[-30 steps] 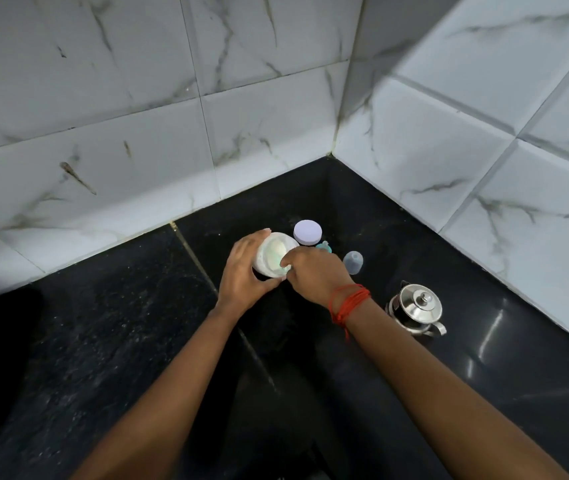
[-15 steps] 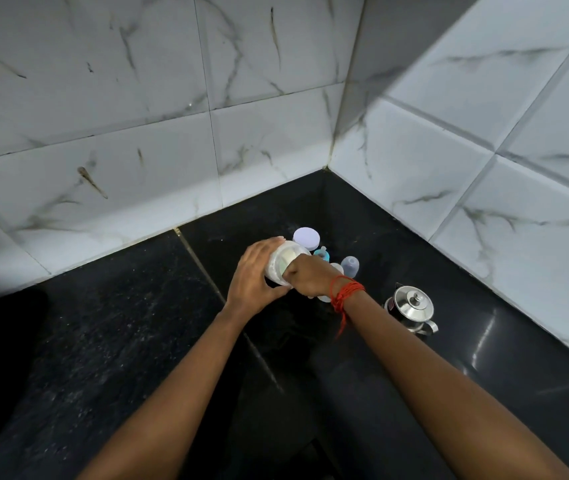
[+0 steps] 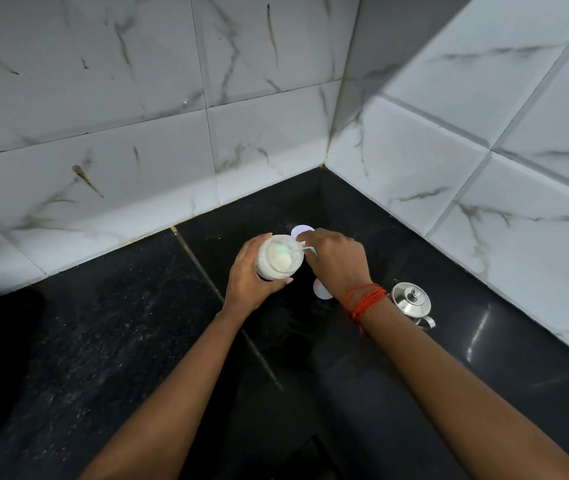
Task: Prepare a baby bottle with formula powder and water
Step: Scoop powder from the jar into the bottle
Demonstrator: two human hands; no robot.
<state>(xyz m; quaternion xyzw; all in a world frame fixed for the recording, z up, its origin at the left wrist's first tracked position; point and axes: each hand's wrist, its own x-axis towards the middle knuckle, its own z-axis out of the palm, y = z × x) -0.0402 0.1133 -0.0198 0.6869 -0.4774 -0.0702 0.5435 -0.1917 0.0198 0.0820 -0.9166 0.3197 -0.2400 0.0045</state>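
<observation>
The left hand (image 3: 246,277) wraps the open formula jar (image 3: 278,258), tilted up off the black counter (image 3: 120,341). The right hand (image 3: 336,261) pinches a scoop (image 3: 293,250) whose bowl dips into the powder. Just right of that wrist stands a steel kettle (image 3: 411,301).

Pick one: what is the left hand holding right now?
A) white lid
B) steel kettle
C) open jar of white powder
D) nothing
C: the left hand wraps the open powder jar, its mouth showing white powder, while the right hand works a scoop at the rim; the steel kettle stands untouched.
</observation>
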